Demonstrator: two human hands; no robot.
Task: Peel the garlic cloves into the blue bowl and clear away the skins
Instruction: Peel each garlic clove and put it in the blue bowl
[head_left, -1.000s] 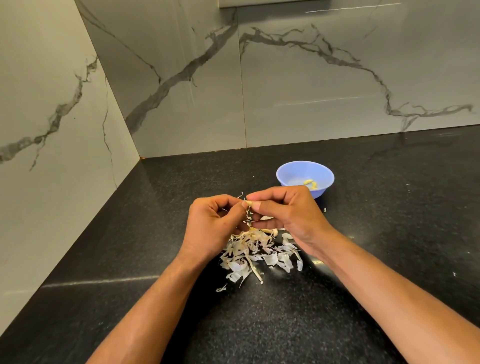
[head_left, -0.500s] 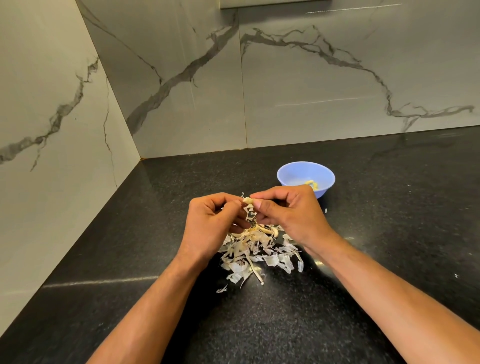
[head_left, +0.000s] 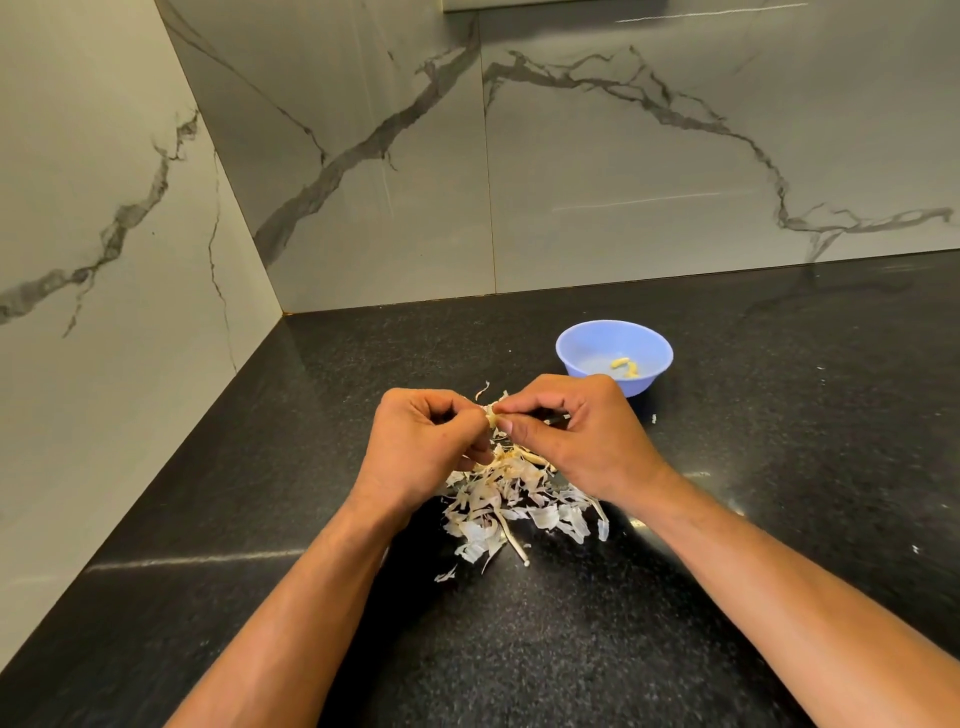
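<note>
Papery white skin is coming off a garlic clove (head_left: 491, 415), which both hands are pinching just above the middle of the frame. The left hand (head_left: 423, 447) is gripping the clove between thumb and curled fingers; the right hand (head_left: 582, 441) is pinching the skin at the clove's near end, its grip narrow, thumb and forefinger tips meeting. The two grips are touching each other around the clove.

Step in hand, as judged: stripping this clove. To do it well, the left hand should be holding the clove steady while the right is pulling the skin away in one strip, along the length and not across, so it is not tearing into flecks. Working directly over the pile of skins (head_left: 514, 504) is sensible, since the scraps are then falling in one place for clearing later. The peeled clove should then be going up and right to the blue bowl (head_left: 576, 358), which is sitting on the black tabletop (head_left: 779, 467) near the right hand, behind its knuckles.

The bowl is holding a couple of pale peeled pieces (head_left: 626, 366); exact count unclear. A few stray flecks are lying to the right of the bowl and at the right of the frame.

Hidden or unclear: most of the clove is covered by fingers, so how much skin is remaining cannot be told. Whether unpeeled cloves are lying under the hands or within the pile cannot be told either. The bowl's near edge is cut off by the right hand.
</note>
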